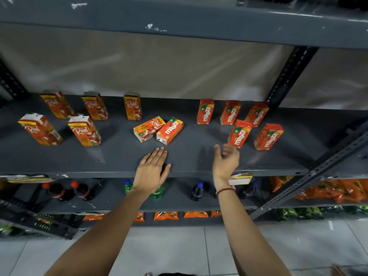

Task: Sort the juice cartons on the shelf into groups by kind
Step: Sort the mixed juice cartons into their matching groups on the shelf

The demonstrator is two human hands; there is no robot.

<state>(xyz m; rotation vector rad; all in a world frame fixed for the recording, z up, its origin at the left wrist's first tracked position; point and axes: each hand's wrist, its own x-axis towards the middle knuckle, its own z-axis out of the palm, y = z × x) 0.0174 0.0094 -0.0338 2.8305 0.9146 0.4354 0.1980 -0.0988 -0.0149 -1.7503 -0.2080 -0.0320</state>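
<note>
Several upright Real cartons [85, 130] stand on the left of the grey shelf [111, 156]. Several upright Maaza cartons [267, 137] stand on the right. In the middle, one Real carton [149, 128] and one Maaza carton [169, 130] lie on their sides, touching each other. My left hand [152, 170] hovers flat and open just in front of the two lying cartons. My right hand [226, 161] is blurred, fingers apart, holding nothing, just left of the nearest upright Maaza carton [239, 133].
A shelf board [179, 22] runs overhead. A slanted metal upright [310, 176] crosses at the right. Below, soda bottles [197, 191] stand on a lower shelf, with orange snack packs [326, 190] to the right. A yellow price tag [240, 178] hangs on the shelf edge.
</note>
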